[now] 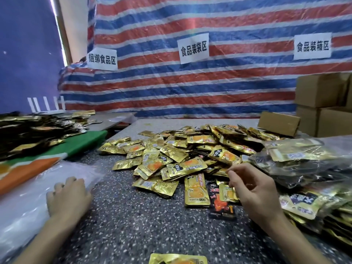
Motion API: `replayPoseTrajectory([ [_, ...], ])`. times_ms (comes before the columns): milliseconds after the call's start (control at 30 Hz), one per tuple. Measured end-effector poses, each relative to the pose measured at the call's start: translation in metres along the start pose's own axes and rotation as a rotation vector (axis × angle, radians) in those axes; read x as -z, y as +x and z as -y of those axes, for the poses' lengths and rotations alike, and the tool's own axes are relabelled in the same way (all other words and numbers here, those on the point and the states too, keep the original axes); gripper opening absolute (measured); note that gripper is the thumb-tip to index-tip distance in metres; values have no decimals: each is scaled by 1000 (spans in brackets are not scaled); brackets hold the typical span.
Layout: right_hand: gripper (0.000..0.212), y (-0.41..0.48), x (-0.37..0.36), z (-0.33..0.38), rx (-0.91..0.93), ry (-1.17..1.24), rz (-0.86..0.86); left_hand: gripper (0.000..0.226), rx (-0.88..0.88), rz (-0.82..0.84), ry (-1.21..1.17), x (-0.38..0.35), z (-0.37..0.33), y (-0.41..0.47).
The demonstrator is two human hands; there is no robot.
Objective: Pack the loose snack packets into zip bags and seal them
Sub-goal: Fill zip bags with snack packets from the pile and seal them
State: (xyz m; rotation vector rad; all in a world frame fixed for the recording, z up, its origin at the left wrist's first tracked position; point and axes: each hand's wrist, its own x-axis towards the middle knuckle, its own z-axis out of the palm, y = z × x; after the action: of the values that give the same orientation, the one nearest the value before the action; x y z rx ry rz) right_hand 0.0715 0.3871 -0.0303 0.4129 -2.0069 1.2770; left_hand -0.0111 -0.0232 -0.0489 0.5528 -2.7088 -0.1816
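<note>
A heap of loose gold snack packets (181,155) lies on the speckled table (133,216). One black packet (221,205) lies at its near edge, and a single gold packet (177,259) sits at the bottom of the view. My right hand (253,189) hovers over the heap's near right side with loosely curled fingers, its fingertips at a packet's edge and nothing visibly held. My left hand (68,197) lies on a stack of clear zip bags (24,202) at the left, fingers curled down into the top bag. The fingertips are hidden.
Filled zip bags (304,159) pile up at the right, with more packed ones (314,204) below them. Cardboard boxes (323,96) stand at the back right. A second mass of packets (34,130) lies on a green and orange board (80,143) at the left. A striped tarp (190,88) backs the table.
</note>
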Motion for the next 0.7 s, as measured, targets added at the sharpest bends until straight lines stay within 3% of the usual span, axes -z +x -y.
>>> replayPoseTrajectory([
  [100, 6, -1, -1, 2, -14, 12, 14, 13, 39, 7, -61, 0, 7, 1],
  [200, 14, -2, 1, 1, -30, 30, 21, 14, 22, -60, 29, 0, 4, 3],
  [267, 15, -2, 1, 2, -33, 39, 24, 23, 55, 26, 91, 3, 2, 4],
  [333, 14, -1, 2, 2, -37, 43, 28, 16, 81, 51, 78, 7, 2, 5],
  [533, 16, -1, 2, 6, -55, 60, 37, 19, 58, -182, -197, 21, -8, -2],
  [700, 15, -2, 2, 6, -89, 74, 54, 7, -176, -397, -409, 48, -55, -13],
])
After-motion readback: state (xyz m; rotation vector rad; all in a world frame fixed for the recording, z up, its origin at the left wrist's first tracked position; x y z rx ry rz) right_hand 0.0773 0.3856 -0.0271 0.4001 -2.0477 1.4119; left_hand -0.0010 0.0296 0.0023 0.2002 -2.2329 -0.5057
